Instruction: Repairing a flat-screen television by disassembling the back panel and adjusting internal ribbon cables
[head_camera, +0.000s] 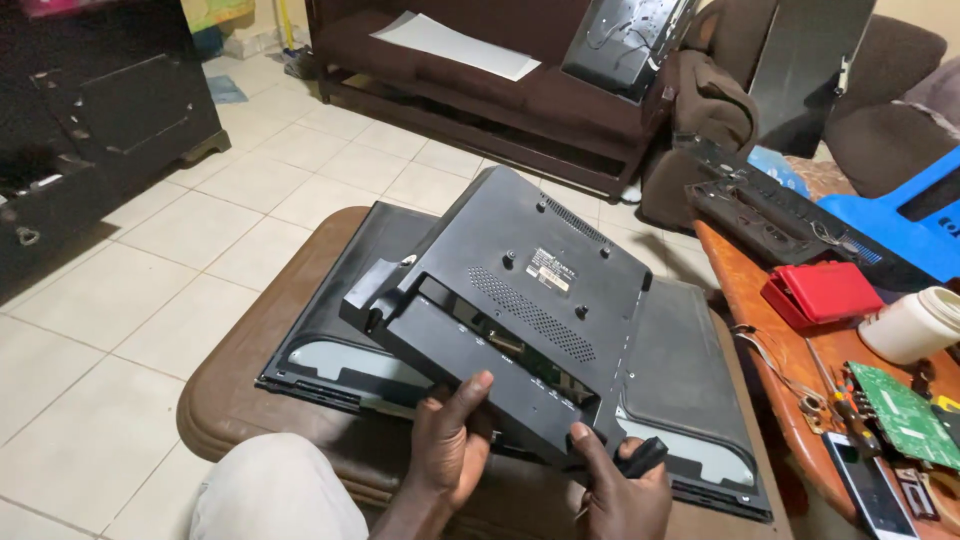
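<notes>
Tiled living-room floor (170, 250), pale cream squares, with low brown padded stool (240, 400) at centre.

Black plastic rear cover (520, 300): lifted and tilted above larger flat panel, near edge gripped by both hands, far corner raised toward sofa. Vent slots, small label and screw holes visible on outer face.

Left hand (450, 440): closed on near lower edge of rear cover, thumb up over edge, fingers wrapped beneath.

Right hand (620, 490): closed on right near corner of rear cover, index finger pressed along edge; dark screwdriver handle (642, 457) clamped in same hand between palm and fingers.

Flat panel (680, 380): black, lying face down on stool directly under rear cover, pale grey strips showing along near edge, overhanging stool on right.

Knee in light trousers (270, 490): bottom of view, just beside stool.

Orange-brown wooden table (780, 360), right: red case (820, 292), white tub (915, 325), green circuit board (900, 410), phone (868, 488), loose wires and small tools. Black speaker bar assembly (770, 215) along far edge, blue plastic chair (900, 225) behind.

Dark brown sofa (500, 90), far side: white sheet of paper (455, 45) on seat, another black monitor shell (625, 40) leaning at right end.

Dark cabinet (90, 110), far left.
</notes>
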